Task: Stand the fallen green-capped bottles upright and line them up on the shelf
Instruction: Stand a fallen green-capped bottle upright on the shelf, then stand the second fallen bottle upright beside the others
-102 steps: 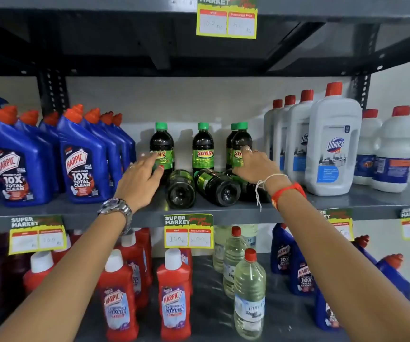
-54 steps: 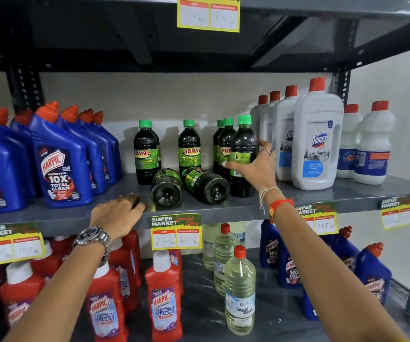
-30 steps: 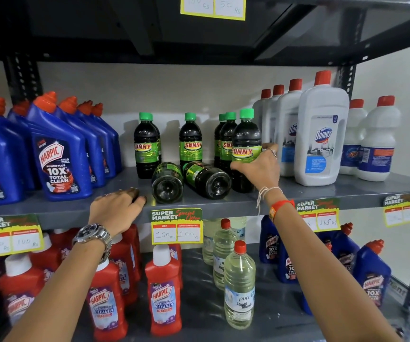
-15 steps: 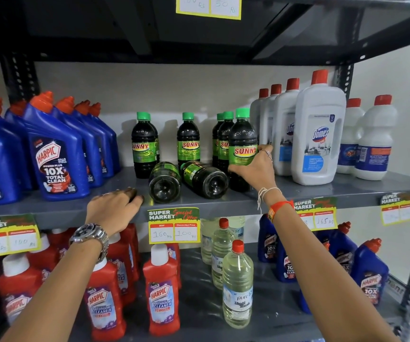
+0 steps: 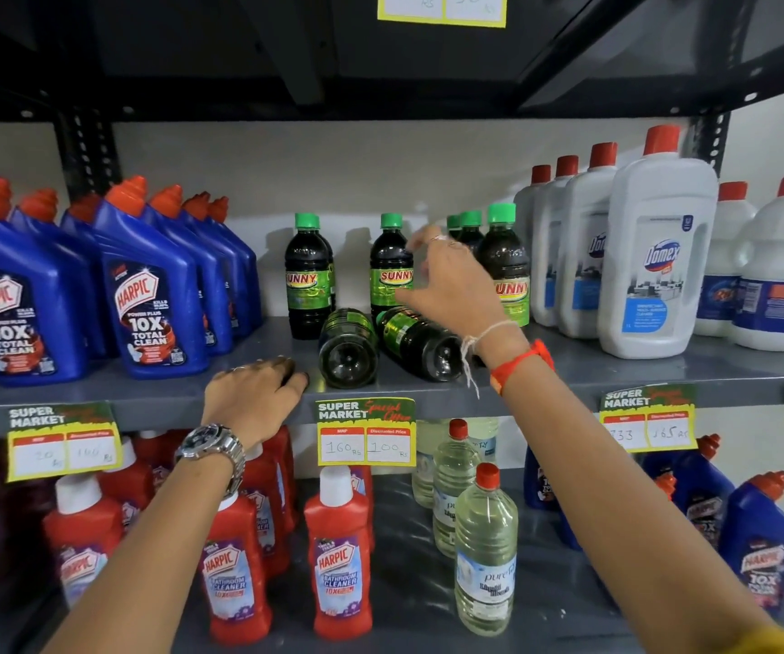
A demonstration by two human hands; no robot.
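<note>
- Two green-capped bottles lie fallen on the middle shelf (image 5: 663,370), bases toward the camera: the left fallen bottle (image 5: 348,349) and the right fallen bottle (image 5: 420,344), side by side and apparently touching.
- Behind them stand the upright ones: a left upright bottle (image 5: 307,276), a middle upright bottle (image 5: 390,266), and a front right bottle (image 5: 505,266) at the head of a short row beside the white bottles (image 5: 654,257).
- The right hand (image 5: 456,285) hovers above the right fallen bottle, fingers spread, its grip empty; half a second ago it was holding the front right bottle, which now stands free.
- The left hand (image 5: 253,398) rests palm-down on the shelf edge, just beside the left fallen bottle, holding nothing, as in the earlier frames.
- Judged step: one bottle is set, and the reach for the next fallen one is beginning.
- The next move likely calls for closing around the right fallen bottle's body, tipping it onto its base, and placing it in line without knocking its neighbours.
</note>
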